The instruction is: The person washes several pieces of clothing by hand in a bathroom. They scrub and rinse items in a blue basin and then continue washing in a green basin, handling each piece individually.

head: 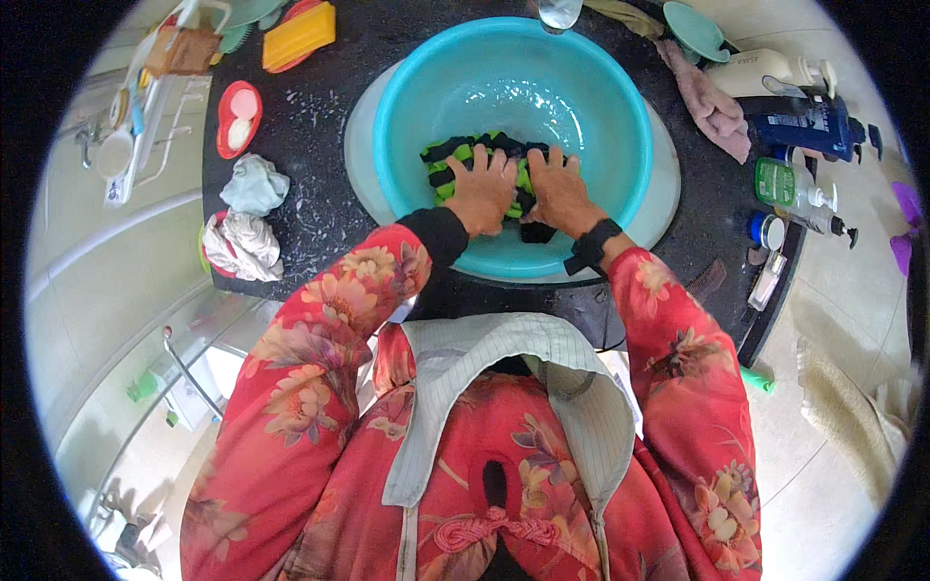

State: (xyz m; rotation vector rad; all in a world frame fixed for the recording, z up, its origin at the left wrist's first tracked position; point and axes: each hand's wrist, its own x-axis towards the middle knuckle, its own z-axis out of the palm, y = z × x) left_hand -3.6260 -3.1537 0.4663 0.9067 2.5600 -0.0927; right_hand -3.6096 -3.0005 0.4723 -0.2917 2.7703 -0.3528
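Before me a turquoise plastic basin (pixel 450 72) rests in a white washbasin (pixel 665 174) set in a black counter. Inside it, towards my side, lies a bunched black and bright green striped cloth (pixel 463 151). My left hand (pixel 485 190) presses on the middle of the cloth with its fingers spread and pointing away from me. Just right of it, my right hand (pixel 563 190) lies on the cloth's right part, its fingers also apart. Whether any cloth is gripped beneath the palms is hidden. A black band circles my right wrist. The basin's inner wall shines wetly.
Left on the counter (pixel 312 145) are a red soap dish (pixel 226 120), a pale blue cloth (pixel 254 184), a whitish cloth (pixel 247 243) and a yellow soap box (pixel 299 36). On the right lie a pink towel (pixel 708 105), several pump bottles (pixel 795 123) and a comb (pixel 708 279).
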